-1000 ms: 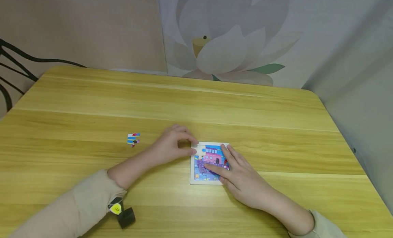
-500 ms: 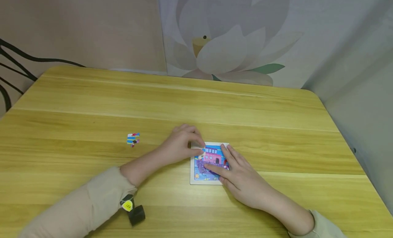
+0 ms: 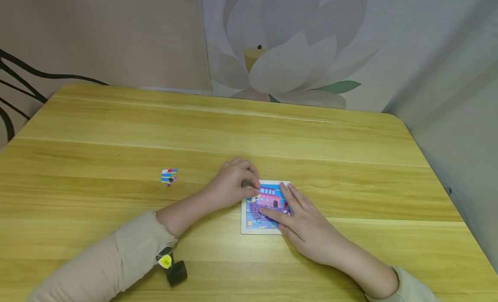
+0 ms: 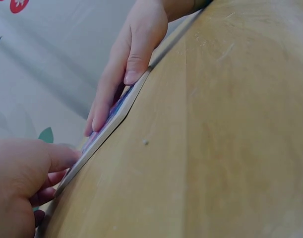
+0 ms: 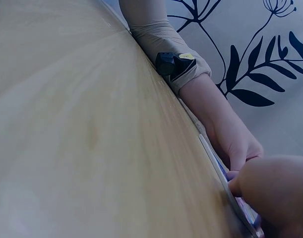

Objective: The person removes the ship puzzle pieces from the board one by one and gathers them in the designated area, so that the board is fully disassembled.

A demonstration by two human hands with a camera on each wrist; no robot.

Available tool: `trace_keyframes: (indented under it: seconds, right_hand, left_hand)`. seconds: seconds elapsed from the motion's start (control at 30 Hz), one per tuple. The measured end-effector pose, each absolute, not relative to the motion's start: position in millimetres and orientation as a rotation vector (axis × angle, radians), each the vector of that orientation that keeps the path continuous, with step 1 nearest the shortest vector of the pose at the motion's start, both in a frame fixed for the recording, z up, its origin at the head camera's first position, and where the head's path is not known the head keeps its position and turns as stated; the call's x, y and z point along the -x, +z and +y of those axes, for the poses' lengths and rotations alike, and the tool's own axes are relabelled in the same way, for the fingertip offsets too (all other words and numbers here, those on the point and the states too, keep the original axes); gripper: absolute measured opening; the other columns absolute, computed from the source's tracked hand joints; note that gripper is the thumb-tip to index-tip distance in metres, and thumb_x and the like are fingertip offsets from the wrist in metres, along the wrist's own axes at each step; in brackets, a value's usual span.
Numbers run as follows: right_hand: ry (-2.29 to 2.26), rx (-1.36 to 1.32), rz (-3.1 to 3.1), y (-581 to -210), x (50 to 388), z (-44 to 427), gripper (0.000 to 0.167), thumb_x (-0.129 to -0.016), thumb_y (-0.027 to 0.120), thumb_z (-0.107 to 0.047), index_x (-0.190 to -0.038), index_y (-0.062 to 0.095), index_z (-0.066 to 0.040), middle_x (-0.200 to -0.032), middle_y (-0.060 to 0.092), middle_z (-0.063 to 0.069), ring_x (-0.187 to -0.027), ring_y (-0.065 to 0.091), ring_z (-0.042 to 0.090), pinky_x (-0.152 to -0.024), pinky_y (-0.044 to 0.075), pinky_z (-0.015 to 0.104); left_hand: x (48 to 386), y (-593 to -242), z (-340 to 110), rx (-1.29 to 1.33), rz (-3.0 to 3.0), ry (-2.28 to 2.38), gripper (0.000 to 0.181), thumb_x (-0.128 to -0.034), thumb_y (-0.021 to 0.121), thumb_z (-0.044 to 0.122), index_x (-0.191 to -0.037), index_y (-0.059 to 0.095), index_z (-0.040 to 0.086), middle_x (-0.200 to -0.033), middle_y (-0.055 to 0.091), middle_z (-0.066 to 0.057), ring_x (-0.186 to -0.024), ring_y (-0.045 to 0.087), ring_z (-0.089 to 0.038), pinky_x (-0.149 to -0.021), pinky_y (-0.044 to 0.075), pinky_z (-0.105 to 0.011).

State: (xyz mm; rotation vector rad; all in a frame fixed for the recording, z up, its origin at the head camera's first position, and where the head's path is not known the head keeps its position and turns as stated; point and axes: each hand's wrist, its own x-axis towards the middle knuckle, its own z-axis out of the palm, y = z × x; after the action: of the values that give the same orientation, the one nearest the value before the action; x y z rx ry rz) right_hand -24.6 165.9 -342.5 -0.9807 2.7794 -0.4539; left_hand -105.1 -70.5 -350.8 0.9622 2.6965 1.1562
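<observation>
A small square jigsaw puzzle (image 3: 268,226) in a white frame lies flat on the table, printed with a pink and purple vehicle on blue. At its upper left corner, which shows bare backing, my left hand (image 3: 233,185) pinches the edge of the neighbouring puzzle piece between thumb and index finger; the tips cover the blue tab there. My right hand (image 3: 307,228) rests on the puzzle's right side, fingers spread and fairly straight. The left wrist view shows the left hand (image 4: 22,178) low at the frame's edge and the right hand (image 4: 126,64) on the puzzle.
Loose puzzle pieces (image 3: 169,176), touching or overlapping, lie on the wooden table (image 3: 116,120) to the left; how many is unclear. A black camera (image 3: 176,272) hangs at the left wrist. A wall stands behind and black metal bars (image 3: 23,81) at far left.
My left hand has moved right over the puzzle's bare corner, and its thumb and index finger have come closer together at the piece's tab. My right hand has stayed put.
</observation>
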Motion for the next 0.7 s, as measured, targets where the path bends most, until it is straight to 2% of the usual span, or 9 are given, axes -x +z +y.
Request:
trace_keyframes:
  seconds: [0.7]
  right_hand:
    - [-0.442, 0.982, 2.782, -342.7, 25.1, 166.4, 0.048, -0.1, 0.048, -0.025, -0.143, 0.04, -0.044, -0.158, 0.005, 0.015, -0.144, 0.002, 0.032, -0.108, 0.018, 0.058]
  left_hand:
    - [100.8, -346.2, -67.4, -0.902, 2.661, 1.119, 0.009, -0.0823, 0.075, 0.01, -0.078, 0.069, 0.015, -0.1, 0.059, 0.004, -0.099, 0.045, -0.017, -0.096, 0.028, -0.045]
